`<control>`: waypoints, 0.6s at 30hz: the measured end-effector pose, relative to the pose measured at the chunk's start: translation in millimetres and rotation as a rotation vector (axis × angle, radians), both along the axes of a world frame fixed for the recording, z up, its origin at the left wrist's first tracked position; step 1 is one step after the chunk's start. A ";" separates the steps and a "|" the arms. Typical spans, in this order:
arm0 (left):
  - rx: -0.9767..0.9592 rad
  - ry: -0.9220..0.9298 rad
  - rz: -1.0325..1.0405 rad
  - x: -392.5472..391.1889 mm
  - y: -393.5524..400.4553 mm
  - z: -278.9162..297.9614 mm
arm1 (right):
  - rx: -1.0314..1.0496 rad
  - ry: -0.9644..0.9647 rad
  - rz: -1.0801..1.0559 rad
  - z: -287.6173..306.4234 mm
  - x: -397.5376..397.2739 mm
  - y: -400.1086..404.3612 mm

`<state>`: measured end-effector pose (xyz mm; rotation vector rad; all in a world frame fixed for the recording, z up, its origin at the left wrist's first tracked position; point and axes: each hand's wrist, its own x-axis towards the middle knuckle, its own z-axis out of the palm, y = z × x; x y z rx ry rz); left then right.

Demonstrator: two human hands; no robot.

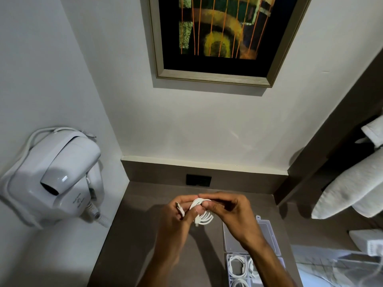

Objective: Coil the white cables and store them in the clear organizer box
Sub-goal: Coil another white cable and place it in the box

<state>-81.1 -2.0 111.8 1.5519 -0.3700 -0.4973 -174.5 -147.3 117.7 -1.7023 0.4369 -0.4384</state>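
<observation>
Both hands hold one white cable (204, 217) above the grey-brown counter (128, 235). My left hand (179, 216) pinches the looped bundle with the thumb, and a connector end sticks out by its fingers. My right hand (230, 210) grips the top of the same coil from the right. Several loops hang below the fingers. The clear organizer box (234, 243) lies open on the counter at the lower right, its lid flat toward the wall. Coiled white cables (235, 266) fill its compartments, partly hidden by my right forearm.
A white wall-mounted hair dryer (56, 179) hangs at the left beside the counter. A black socket plate (198, 180) sits in the backsplash. Rolled white towels (352, 187) lie on a dark shelf at the right. A framed painting (217, 38) hangs on the wall.
</observation>
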 end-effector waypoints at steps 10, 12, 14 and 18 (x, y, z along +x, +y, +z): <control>-0.176 0.416 -0.208 8.5 2.5 -8.4 | 0.156 -0.126 -0.188 -15.1 6.8 9.4; -0.280 0.512 -0.261 15.1 8.1 -12.0 | 0.229 -0.148 -0.215 -14.8 5.5 7.9; -0.304 0.509 -0.278 17.1 13.1 -16.4 | 0.270 -0.152 -0.214 -14.1 4.0 4.4; -0.269 0.488 -0.168 13.9 14.3 -22.7 | 0.286 -0.140 -0.200 -13.3 4.3 2.4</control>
